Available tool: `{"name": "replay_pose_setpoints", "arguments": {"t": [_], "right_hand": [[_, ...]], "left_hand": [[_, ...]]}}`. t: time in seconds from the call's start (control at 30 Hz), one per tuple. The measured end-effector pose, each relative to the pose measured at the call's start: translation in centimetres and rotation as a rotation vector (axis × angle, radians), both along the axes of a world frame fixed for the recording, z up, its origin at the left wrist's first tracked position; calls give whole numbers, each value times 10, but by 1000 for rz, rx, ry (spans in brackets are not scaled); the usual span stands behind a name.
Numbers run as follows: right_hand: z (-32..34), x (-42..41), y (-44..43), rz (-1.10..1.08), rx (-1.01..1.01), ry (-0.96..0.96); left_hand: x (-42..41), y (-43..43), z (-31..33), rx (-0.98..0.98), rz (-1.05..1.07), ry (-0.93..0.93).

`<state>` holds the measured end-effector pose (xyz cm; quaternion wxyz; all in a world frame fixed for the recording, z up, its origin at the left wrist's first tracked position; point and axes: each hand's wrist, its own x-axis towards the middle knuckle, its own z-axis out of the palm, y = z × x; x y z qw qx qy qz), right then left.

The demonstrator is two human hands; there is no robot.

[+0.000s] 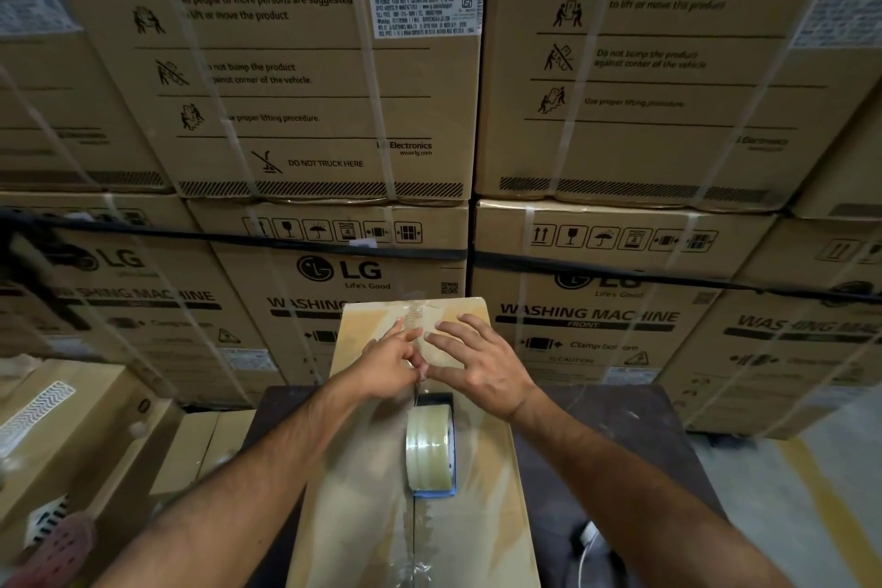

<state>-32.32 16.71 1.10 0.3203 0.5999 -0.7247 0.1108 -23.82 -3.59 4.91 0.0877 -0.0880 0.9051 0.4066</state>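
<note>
A long cardboard box (pixel 482 520) lies on a dark table (pixel 620 425), running away from me, with clear tape along its centre seam. A roll of clear tape in a blue dispenser (pixel 429 449) rests on the box's middle. My left hand (pixel 389 363) lies on the far part of the box, index finger stretched along the taped seam, the other fingers partly curled. My right hand (pixel 470 360) lies flat beside it, fingers spread and pressing the tape down. Both hands sit just beyond the dispenser.
A wall of stacked washing-machine cartons (pixel 334 110) with white straps stands right behind the table. Smaller cardboard boxes (pixel 71 425) sit low at the left. Grey floor with a yellow line (pixel 821 492) shows at the right. A white cable (pixel 589 540) lies on the table's right side.
</note>
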Motion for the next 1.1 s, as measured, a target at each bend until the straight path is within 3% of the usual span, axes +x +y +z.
{"name": "replay_pose_setpoints", "arguments": {"t": [0.27, 0.67, 1.1], "right_hand": [[0, 0, -4, 33, -31, -21], [1, -1, -2, 35, 2, -53], [3, 1, -1, 17, 21, -105]], "left_hand": [[4, -6, -4, 268, 63, -77], [9, -5, -3, 365, 104, -70], [11, -8, 0, 194, 59, -76]]}}
